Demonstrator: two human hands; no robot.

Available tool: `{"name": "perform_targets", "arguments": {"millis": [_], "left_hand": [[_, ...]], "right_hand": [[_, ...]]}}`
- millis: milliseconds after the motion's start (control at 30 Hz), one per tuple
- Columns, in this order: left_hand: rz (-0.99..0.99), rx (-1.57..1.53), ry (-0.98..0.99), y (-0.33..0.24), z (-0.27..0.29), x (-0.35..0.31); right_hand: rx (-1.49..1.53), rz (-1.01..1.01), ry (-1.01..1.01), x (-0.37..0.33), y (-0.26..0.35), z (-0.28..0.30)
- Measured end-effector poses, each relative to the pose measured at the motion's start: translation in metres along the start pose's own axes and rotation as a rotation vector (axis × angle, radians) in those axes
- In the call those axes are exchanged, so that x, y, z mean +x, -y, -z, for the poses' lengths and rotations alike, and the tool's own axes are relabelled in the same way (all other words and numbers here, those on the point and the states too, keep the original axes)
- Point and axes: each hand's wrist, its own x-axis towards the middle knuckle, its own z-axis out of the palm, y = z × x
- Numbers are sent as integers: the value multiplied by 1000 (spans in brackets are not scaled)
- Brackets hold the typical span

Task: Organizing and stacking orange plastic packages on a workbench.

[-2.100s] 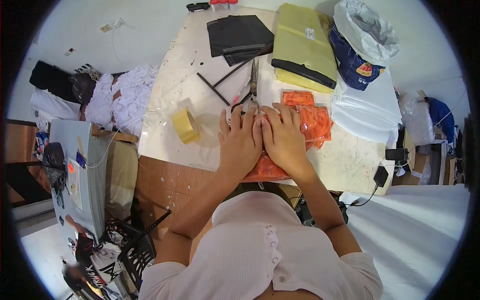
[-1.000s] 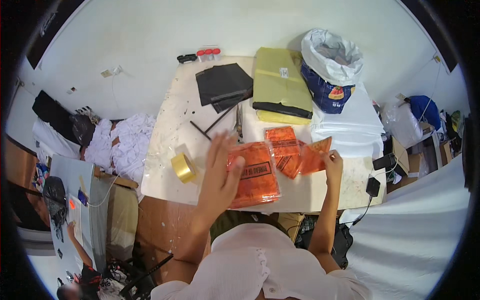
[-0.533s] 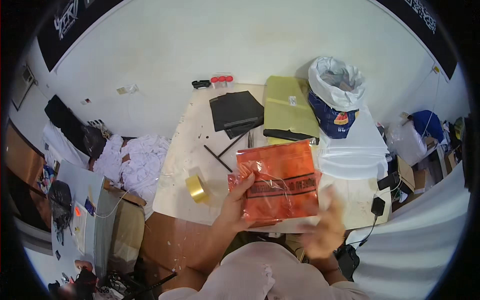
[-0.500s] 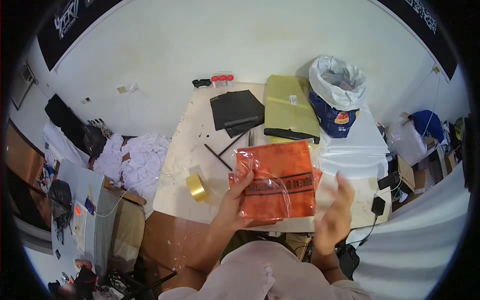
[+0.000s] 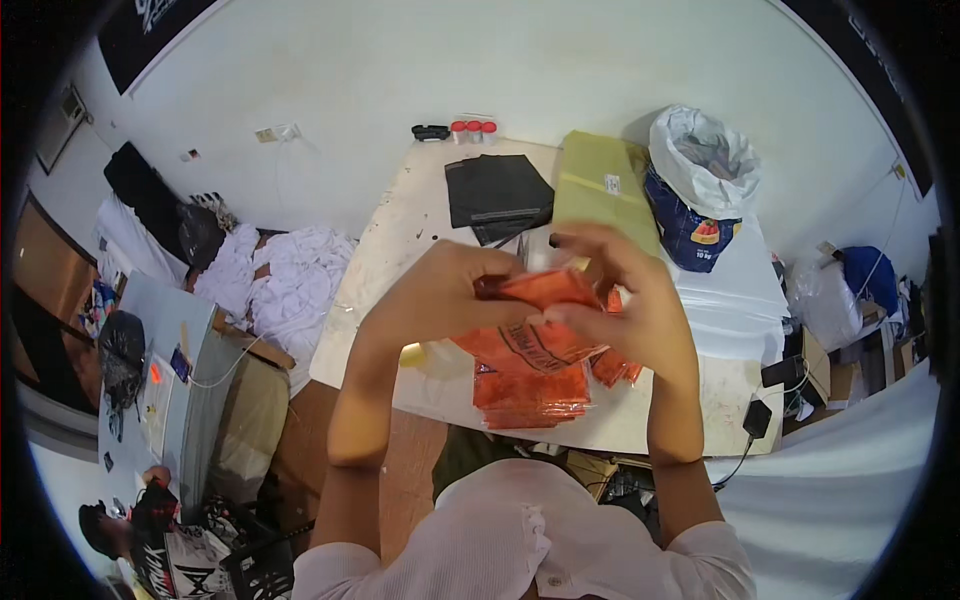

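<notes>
Above the near edge of the table, my left hand (image 5: 440,300) and my right hand (image 5: 640,310) pinch the upper edge of an orange packet (image 5: 535,345) in clear plastic with dark print. It is bent between my thumbs and fingers, and its top corner area is partly hidden and blurred. Right beneath it lies a stack of similar orange packets (image 5: 530,398), with more showing by my right wrist. A roll of yellow tape (image 5: 412,355) peeks out beside my left forearm.
Farther back lie black flat pouches (image 5: 500,190), a folded yellow-green package (image 5: 600,180) and a blue-and-white sack (image 5: 690,225). Red-capped containers (image 5: 473,132) stand by the wall. A black power adapter (image 5: 757,418) sits at the right edge. Another person (image 5: 150,535) is at the lower left.
My right hand has come in from the side and now grips the packet too. Both hands have risen away from me, and the packet has gone from flat to bent.
</notes>
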Motion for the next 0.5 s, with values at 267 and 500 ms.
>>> {"name": "perform_targets", "arguments": {"millis": [267,500], "left_hand": [[-50,-1051,-501,23,-47,-10],[51,-1295,-740,46,-78,-7]], "right_hand": [[806,-164,-422,-21,-48,-23],[817,-247,-426,-56,-63,-43]]}}
